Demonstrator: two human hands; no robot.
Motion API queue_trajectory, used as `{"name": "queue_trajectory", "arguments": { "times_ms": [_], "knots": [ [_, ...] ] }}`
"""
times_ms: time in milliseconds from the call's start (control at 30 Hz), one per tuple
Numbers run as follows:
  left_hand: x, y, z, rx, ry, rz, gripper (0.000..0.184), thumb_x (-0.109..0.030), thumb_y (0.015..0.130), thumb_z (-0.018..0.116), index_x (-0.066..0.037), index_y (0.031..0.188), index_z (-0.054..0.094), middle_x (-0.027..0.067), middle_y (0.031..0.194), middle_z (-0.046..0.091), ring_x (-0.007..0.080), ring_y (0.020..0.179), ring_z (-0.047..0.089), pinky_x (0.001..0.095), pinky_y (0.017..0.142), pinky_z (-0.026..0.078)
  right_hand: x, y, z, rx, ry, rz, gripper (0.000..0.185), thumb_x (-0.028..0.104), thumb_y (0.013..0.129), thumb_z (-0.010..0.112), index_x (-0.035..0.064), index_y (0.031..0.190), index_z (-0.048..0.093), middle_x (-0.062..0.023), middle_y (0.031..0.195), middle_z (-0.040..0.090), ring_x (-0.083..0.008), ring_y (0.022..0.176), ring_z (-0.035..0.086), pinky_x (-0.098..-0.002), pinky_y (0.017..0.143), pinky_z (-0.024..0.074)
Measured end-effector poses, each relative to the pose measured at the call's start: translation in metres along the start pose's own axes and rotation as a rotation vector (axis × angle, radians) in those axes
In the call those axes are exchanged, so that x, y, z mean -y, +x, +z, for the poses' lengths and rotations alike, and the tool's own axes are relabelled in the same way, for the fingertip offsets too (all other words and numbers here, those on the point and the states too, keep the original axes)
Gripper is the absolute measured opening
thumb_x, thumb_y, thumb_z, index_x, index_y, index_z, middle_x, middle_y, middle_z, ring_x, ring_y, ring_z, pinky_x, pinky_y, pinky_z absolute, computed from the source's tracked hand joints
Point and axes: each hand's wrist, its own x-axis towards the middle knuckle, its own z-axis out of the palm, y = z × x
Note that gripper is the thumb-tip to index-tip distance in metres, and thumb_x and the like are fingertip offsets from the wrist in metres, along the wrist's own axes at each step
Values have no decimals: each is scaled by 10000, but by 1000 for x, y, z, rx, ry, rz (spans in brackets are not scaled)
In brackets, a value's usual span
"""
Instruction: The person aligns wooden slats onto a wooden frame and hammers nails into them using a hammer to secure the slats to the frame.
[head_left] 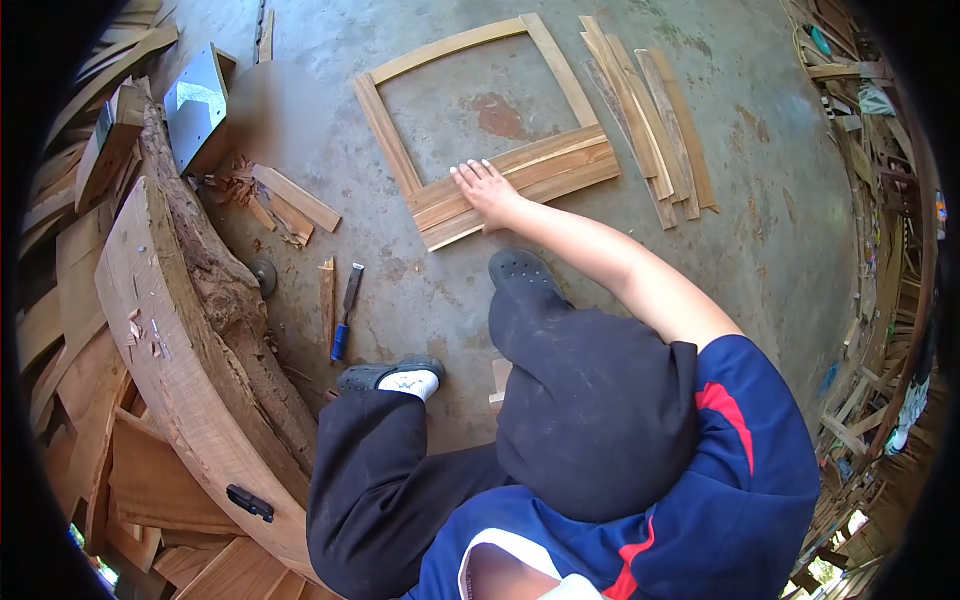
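Note:
My right hand (485,193) lies flat on the wide lower boards of a wooden frame (575,165), its fingers stretched out and a little apart. The frame rests on the concrete floor in front of my feet. Thin rails form its other sides, and the far one (450,50) is slightly curved. Bare floor shows through its opening. A chisel with a blue handle (341,338) lies left of the frame, beside a narrow wood strip (327,300). My left hand is out of view.
Several loose wood strips (660,130) lie right of the frame. Short offcuts (300,200) and shavings are scattered to the left. A thick plank (190,350) on a log runs along the left, bearing a small black object (250,503). A metal-topped box (198,110) stands beyond.

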Motion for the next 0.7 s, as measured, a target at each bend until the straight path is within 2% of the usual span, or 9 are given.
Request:
{"name": "queue_trajectory", "arguments": {
  "times_ms": [200, 400, 700],
  "knots": [
    [10, 7, -8, -2, -5, -3, 283, -277, 860, 580, 4, 854, 542, 264, 798, 607, 383, 816, 629, 441, 687, 469, -5, 4, 3, 4, 49, 7, 1277, 372, 456, 893, -4, 1446, 179, -166, 1429, 319, -316, 1361, 272, -437, 1137, 212],
    [21, 0, -12, -26, -31, -31, 287, -282, 862, 577, 3, 856, 542, 265, 801, 608, 387, 817, 628, 444, 688, 470, -17, 12, -10, -24, -8, 9, 1221, 368, 457, 889, -34, 1413, 244, -164, 1375, 378, -301, 1299, 358, -430, 1105, 283],
    [36, -16, -26, -88, -54, -68, 294, -289, 866, 572, 3, 859, 542, 266, 805, 608, 393, 818, 626, 448, 690, 470, -34, 20, -22, -57, 16, 13, 1183, 339, 445, 887, -37, 1391, 283, -166, 1339, 426, -303, 1271, 407, -419, 1086, 321]
  ]
}}
